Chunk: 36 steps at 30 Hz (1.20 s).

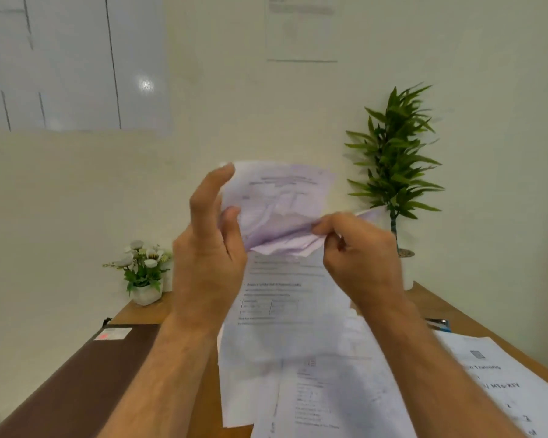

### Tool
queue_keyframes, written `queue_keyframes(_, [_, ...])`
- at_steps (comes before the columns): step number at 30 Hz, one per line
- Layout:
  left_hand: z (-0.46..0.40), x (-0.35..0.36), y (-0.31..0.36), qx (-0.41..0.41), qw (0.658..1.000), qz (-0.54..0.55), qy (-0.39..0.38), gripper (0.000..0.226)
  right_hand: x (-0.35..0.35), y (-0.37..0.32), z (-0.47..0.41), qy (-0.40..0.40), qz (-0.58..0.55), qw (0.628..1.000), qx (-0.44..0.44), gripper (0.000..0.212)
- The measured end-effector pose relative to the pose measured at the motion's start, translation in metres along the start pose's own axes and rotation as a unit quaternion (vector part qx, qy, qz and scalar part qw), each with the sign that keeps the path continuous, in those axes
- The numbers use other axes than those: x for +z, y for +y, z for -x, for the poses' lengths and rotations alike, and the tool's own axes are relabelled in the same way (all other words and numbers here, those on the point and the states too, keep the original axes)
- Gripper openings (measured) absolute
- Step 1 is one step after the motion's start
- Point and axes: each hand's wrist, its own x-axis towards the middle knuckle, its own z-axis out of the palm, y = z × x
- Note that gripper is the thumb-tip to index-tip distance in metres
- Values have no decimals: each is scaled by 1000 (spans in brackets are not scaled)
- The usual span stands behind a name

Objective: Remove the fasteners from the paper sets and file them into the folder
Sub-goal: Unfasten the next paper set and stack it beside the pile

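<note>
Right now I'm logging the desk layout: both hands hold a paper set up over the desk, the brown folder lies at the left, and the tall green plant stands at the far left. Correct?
Not quite. The head view shows the tall green plant at the far right; the small flower pot stands at the left. The rest holds: left hand and right hand hold the paper set up, the brown folder at the left.
</note>
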Motion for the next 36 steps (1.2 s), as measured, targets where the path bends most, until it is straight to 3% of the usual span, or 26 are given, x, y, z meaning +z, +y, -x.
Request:
queue_keyframes(3, [-48, -18, 19, 37, 999, -10, 34, 44, -22, -22, -57, 48, -12, 997, -55, 22])
queue_keyframes(6, [-91, -32, 34, -129, 982, 123, 59, 43, -49, -45, -106, 48, -49, 996, -52, 25])
queue_keyframes(9, [-103, -32, 21, -335, 901, 267, 70, 35, -57, -54, -126, 7, -69, 997, -18, 26])
queue_keyframes(12, [-64, -11, -21, -477, 832, 282, -30, 33, -32, -42, -100, -113, -31, 992, 55, 21])
queue_keyframes(16, [41, 19, -53, -600, 739, 269, -150, 32, 15, -11, 1, -307, 16, 940, 145, 19])
queue_keyframes(20, [121, 28, -61, -645, 686, 281, -187, 38, 32, 1, 94, -374, 50, 899, 222, 25])
queue_keyframes(22, [138, 28, -63, -634, 690, 290, -194, 38, 34, 4, 116, -365, 42, 898, 243, 25])
queue_keyframes(25, [146, 30, -60, -591, 738, 234, -226, 20, 34, 5, 133, -328, 40, 911, 249, 19])
queue_keyframes(28, [150, 33, -60, -562, 765, 209, -235, 17, 35, 6, 144, -300, 48, 932, 199, 13])
queue_keyframes(32, [155, 36, -68, -577, 779, 160, -188, 14, 31, 9, 148, -271, 25, 956, 111, 4])
queue_keyframes(36, [158, 38, -72, -590, 771, 163, -174, 15, 25, 5, 155, -280, 4, 958, 65, 9])
